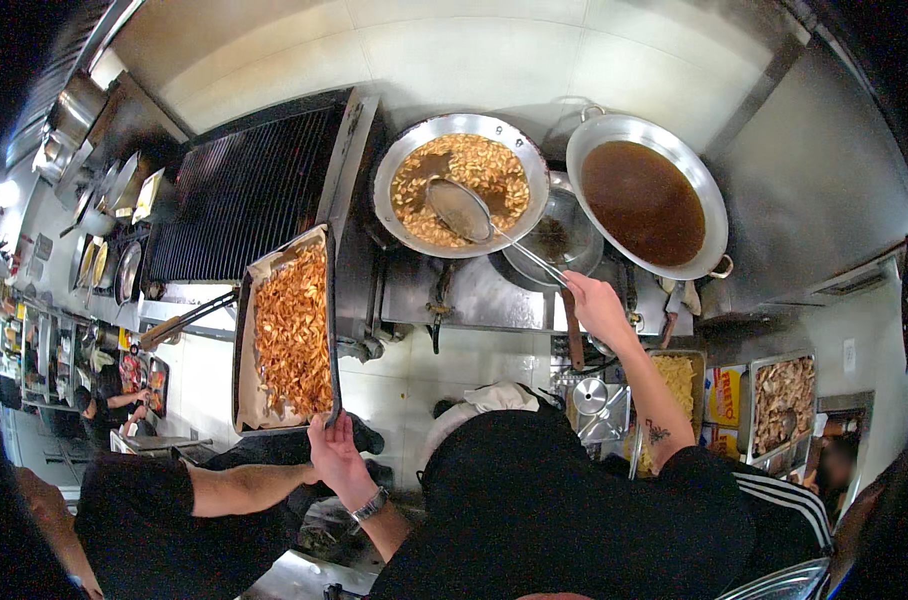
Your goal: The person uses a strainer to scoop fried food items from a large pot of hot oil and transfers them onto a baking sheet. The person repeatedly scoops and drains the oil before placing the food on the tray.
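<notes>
My right hand (596,309) grips the wire handle of a round mesh skimmer (460,210). Its mesh rests in a wide metal pan (388,176), where pale pieces float in brown liquid. With its palm up, my left hand (339,450) holds the near edge of a dark baking tray (240,367). Parchment lines this tray, and browned fried pieces (293,330) cover much of it. A second large pan (589,127) of dark brown liquid, with loop handles, stands right of the first. Between and below the pans sits a round sieve or pan with a wooden handle (572,330).
A black ribbed grill (244,187) lies left of the burners. A co-worker's arm (251,487) reaches close to my left hand. At right are trays of pale yellow strips (675,382) and brown pieces (784,405). Wooden-handled tongs (191,321) stick out near the baking tray.
</notes>
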Motion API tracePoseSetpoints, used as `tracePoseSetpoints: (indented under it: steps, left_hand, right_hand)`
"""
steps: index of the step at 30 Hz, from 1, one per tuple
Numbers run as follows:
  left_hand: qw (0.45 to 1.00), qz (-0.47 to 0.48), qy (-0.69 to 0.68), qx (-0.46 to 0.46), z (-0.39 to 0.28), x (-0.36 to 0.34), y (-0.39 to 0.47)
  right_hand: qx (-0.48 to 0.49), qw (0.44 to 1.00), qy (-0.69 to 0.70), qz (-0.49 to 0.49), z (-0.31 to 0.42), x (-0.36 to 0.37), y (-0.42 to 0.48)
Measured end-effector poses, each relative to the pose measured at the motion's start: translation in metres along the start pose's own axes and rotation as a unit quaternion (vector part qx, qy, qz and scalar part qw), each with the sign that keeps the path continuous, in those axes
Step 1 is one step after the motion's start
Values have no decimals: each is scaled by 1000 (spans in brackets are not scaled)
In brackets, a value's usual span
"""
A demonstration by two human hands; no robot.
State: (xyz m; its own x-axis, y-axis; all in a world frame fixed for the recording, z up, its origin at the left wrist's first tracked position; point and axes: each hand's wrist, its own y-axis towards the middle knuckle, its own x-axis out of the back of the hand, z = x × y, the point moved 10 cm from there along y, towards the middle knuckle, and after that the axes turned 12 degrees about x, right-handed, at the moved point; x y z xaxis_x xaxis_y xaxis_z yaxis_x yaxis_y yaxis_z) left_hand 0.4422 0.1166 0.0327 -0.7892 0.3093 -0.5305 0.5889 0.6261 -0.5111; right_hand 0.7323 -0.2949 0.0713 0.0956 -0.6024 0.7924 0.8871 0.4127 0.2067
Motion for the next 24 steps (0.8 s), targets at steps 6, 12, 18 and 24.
tracePoseSetpoints:
  steps: [6, 12, 18, 24]
  left_hand:
    - [1000, -23, -2, -5, -1, 6, 0]
    - [1000, 3, -16, -10, -3, 4, 2]
    - [1000, 23, 1, -12, -5, 7, 3]
    - [1000, 11, -8, -2, -2, 9, 6]
  right_hand:
    - [-20, 999, 45, -22, 5, -7, 3]
    - [24, 998, 48, -42, 20, -33, 8]
    - [-3, 992, -50, -115, 5, -15, 24]
    - [-38, 986, -142, -84, -23, -23, 70]
